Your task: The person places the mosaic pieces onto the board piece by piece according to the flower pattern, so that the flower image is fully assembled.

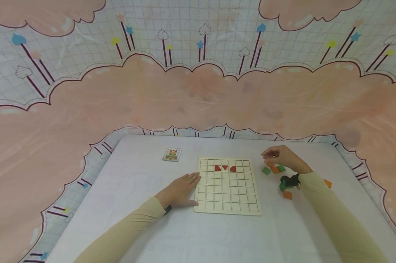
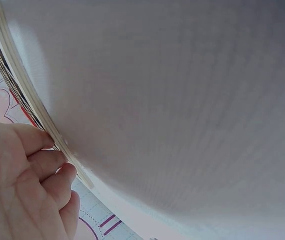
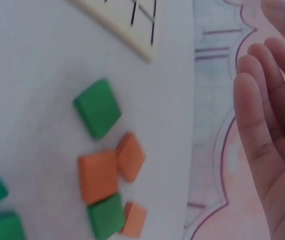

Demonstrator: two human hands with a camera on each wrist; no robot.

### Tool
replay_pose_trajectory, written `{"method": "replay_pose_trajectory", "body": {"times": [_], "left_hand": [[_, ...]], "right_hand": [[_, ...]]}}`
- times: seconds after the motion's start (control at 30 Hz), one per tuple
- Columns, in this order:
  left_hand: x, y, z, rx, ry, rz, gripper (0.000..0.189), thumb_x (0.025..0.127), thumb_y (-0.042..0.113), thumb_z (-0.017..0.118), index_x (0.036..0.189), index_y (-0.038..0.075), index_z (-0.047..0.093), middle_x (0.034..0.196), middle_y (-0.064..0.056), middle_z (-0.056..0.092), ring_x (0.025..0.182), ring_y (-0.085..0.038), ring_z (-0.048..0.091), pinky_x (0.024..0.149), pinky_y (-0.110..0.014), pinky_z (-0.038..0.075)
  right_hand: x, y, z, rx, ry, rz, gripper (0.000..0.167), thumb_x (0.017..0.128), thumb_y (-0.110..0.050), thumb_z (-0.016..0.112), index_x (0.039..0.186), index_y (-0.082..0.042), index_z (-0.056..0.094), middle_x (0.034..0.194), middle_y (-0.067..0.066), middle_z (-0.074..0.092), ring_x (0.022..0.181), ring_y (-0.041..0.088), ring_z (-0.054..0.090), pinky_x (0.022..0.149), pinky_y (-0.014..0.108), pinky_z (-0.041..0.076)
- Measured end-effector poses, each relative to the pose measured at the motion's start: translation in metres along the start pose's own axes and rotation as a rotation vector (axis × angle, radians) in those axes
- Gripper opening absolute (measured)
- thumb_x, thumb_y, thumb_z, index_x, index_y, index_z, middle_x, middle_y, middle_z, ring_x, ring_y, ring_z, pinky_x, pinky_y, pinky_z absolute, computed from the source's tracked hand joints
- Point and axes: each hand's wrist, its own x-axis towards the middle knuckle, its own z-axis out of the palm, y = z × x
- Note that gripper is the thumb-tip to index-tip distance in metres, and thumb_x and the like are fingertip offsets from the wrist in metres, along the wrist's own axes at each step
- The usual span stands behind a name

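A pale wooden board (image 1: 226, 190) with a square grid lies in the middle of the table. Three red pieces (image 1: 233, 168) sit in a row near its far edge, the middle one triangular. My left hand (image 1: 180, 190) rests against the board's left edge, fingers and thumb spread; the left wrist view shows fingertips touching that edge. To the right of the board, my right hand (image 1: 281, 155) hovers over loose pieces, with fingers loosely bent and nothing visible between them. Below it lie a green piece (image 3: 98, 109) and an orange square (image 3: 98, 176), apart from the hand.
A small picture card (image 1: 172, 154) with a coloured figure on a grid lies behind the left hand. Several more green and orange pieces (image 1: 288, 195) are scattered around the right wrist, partly hidden by the sleeve. A patterned cloth (image 1: 198, 98) hangs behind the white table (image 1: 135, 153).
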Motion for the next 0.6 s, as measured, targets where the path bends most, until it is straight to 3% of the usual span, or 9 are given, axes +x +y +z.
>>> {"method": "replay_pose_trajectory", "body": {"times": [0.2,0.43,0.6], "left_hand": [[-0.002,0.002,-0.001,-0.013,0.003,-0.006,0.094,0.085,0.068,0.046,0.149,0.003,0.021,0.157,-0.012,0.019,0.145,-0.024,0.021,0.12,-0.036,0.021],[-0.002,0.003,-0.003,-0.008,0.006,-0.005,0.093,0.085,0.067,0.047,0.149,0.003,0.023,0.157,-0.012,0.02,0.145,-0.024,0.022,0.12,-0.036,0.022],[-0.002,0.003,-0.003,-0.014,0.014,-0.006,0.093,0.085,0.066,0.048,0.149,0.003,0.023,0.157,-0.013,0.021,0.145,-0.024,0.022,0.12,-0.036,0.022]], "right_hand": [[-0.014,0.026,-0.005,-0.031,0.007,0.068,0.032,0.087,-0.012,0.065,0.113,0.006,0.063,0.106,0.02,0.067,0.091,0.02,0.064,0.082,0.035,0.055],[-0.026,0.049,-0.001,-0.063,0.012,0.152,0.034,0.086,-0.019,0.068,0.11,0.005,0.064,0.107,0.018,0.068,0.097,0.024,0.064,0.081,0.029,0.054],[-0.028,0.065,0.002,-0.085,0.015,0.233,0.037,0.085,-0.023,0.069,0.112,0.002,0.064,0.106,0.015,0.069,0.097,0.023,0.064,0.084,0.035,0.055]]}}
